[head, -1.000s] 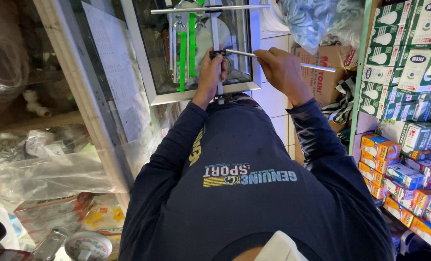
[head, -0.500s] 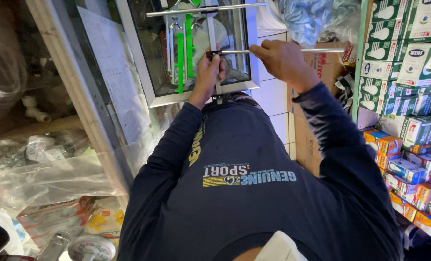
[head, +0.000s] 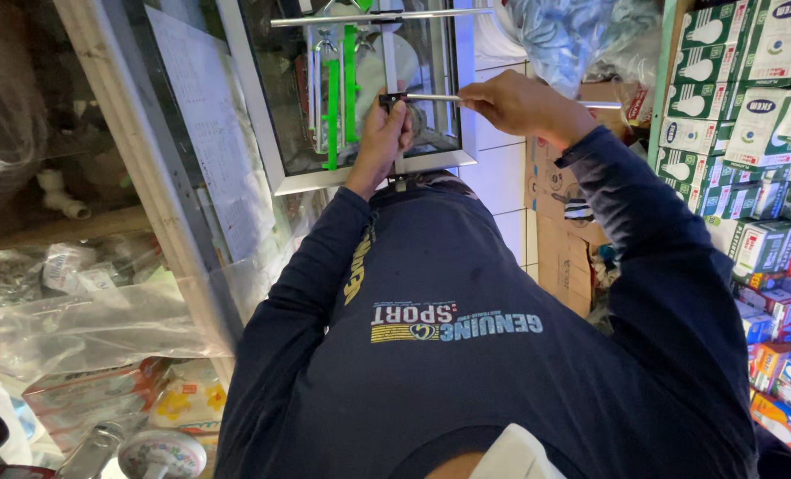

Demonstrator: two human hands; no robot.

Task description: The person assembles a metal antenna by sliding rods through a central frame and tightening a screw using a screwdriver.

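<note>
My left hand [head: 385,135] is closed around an upright metal bar [head: 389,53] just below a small black clamp [head: 393,99]. My right hand [head: 521,106] grips a thin horizontal metal rod [head: 432,98] that runs from the clamp out past my knuckles to the right. A second, longer metal rod [head: 377,16] crosses the bar higher up. Both hands are held out in front of my chest, over a glass-fronted case. My sleeves are dark navy.
An aluminium-framed glass case [head: 253,115] with green parts [head: 333,106] inside stands ahead. Shelves of small green-and-white boxes [head: 724,106] and coloured boxes [head: 786,372] fill the right. Cardboard cartons [head: 559,239] sit below. Plastic bags [head: 76,310] lie at the left.
The thin rod sloped down to the right and now lies nearly level. My right hand has risen a little along it. My left hand stays at the clamp.
</note>
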